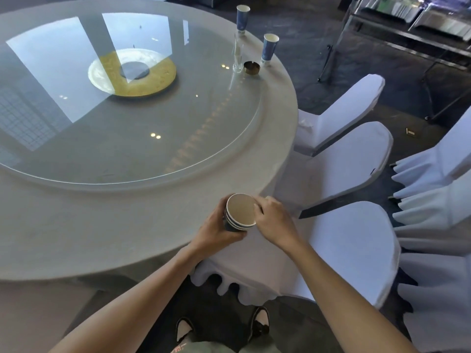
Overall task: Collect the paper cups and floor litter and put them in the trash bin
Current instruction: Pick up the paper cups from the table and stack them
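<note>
Over the table edge, both hands grip stacked cups.

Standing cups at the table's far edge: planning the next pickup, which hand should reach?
Right, probably. The left hand wraps the stacked cups; the right hand only pinches their rim, and both standing cups lie on its side.

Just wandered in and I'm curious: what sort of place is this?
Probably a restaurant banquet room: a large round table draped in grey cloth with a glass turntable, and chairs in white fabric covers beside it.
</note>
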`<act>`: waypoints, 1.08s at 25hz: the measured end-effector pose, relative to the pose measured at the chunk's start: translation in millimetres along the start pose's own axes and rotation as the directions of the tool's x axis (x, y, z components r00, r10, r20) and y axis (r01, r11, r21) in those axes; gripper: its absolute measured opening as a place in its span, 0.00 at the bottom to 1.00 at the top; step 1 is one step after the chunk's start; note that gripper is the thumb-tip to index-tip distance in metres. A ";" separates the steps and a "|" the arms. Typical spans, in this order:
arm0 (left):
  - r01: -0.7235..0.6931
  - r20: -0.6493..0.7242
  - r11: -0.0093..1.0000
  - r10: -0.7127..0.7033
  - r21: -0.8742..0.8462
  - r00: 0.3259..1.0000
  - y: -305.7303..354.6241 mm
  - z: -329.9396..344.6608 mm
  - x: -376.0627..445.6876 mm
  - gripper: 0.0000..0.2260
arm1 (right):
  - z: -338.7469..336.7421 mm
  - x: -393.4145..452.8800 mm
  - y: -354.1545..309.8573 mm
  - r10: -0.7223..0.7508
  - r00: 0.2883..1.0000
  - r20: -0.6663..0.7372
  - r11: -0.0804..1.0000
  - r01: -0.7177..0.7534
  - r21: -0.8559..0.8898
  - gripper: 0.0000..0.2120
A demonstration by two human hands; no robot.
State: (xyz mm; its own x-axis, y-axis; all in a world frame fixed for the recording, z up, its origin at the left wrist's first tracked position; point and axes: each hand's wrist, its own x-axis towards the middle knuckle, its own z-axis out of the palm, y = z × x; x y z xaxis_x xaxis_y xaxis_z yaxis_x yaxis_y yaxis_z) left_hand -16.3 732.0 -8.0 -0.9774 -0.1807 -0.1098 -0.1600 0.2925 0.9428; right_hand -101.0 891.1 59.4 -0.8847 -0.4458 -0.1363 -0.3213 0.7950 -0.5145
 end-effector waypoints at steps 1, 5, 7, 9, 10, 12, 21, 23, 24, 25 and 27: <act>0.000 -0.002 1.000 0.000 0.005 1.000 4.5 16.9 2.6 0.39 | -2.9 -2.2 15.8 0.017 1.000 0.011 1.000 -0.017 -0.019 0.15; 0.039 -0.009 0.998 -0.038 0.054 0.999 16.0 81.1 6.6 0.41 | -6.8 -12.5 78.2 0.069 0.995 0.069 0.997 -0.070 0.011 0.16; 0.069 -0.006 0.994 -0.069 0.085 0.998 16.2 107.6 3.2 0.44 | -4.9 -18.6 105.3 0.080 0.990 0.116 0.994 -0.088 0.061 0.17; 0.096 -0.003 0.989 -0.096 0.109 0.995 11.5 129.0 -5.1 0.44 | -1.8 -23.1 127.8 0.085 0.980 0.181 0.989 -0.105 0.104 0.15; 0.116 -0.007 0.986 -0.116 0.116 0.993 6.6 138.3 -7.3 0.43 | 0.3 -22.4 138.0 0.091 0.972 0.217 0.986 -0.118 0.119 0.14; 0.172 -0.018 0.978 -0.171 0.118 0.985 -4.7 153.0 -6.4 0.41 | 6.3 -16.8 156.5 0.113 0.952 0.283 0.975 -0.162 0.154 0.14; 0.308 -0.012 0.947 -0.308 0.087 0.951 -127.0 190.6 70.6 0.41 | 106.9 70.3 270.4 0.459 0.833 0.308 0.814 -0.533 0.231 0.20; 0.314 0.000 0.947 -0.315 0.070 0.949 -160.2 201.3 87.7 0.40 | 144.8 92.3 297.4 0.473 0.816 0.333 0.833 -0.537 0.134 0.24; 0.316 0.014 0.947 -0.317 0.061 0.948 -173.3 207.5 94.7 0.39 | 162.5 101.1 309.5 0.465 0.814 0.348 0.847 -0.524 0.094 0.25; 0.315 0.024 0.948 -0.316 0.052 0.948 -191.0 214.3 105.0 0.39 | 184.7 113.0 322.9 0.459 0.814 0.357 0.860 -0.508 0.054 0.27; 0.311 0.044 0.949 -0.313 0.043 0.949 -218.8 224.6 123.3 0.39 | 221.8 134.1 345.2 0.468 0.810 0.353 0.869 -0.495 -0.016 0.29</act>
State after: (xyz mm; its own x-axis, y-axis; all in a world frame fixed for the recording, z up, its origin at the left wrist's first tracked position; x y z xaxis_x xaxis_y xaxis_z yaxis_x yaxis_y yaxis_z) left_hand -132.9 856.7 -298.5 -0.8834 -0.2218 -0.4128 -0.4617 0.2616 0.8476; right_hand -255.7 1014.5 -324.3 -0.7483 -0.1345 -0.6496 0.1532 0.9177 -0.3664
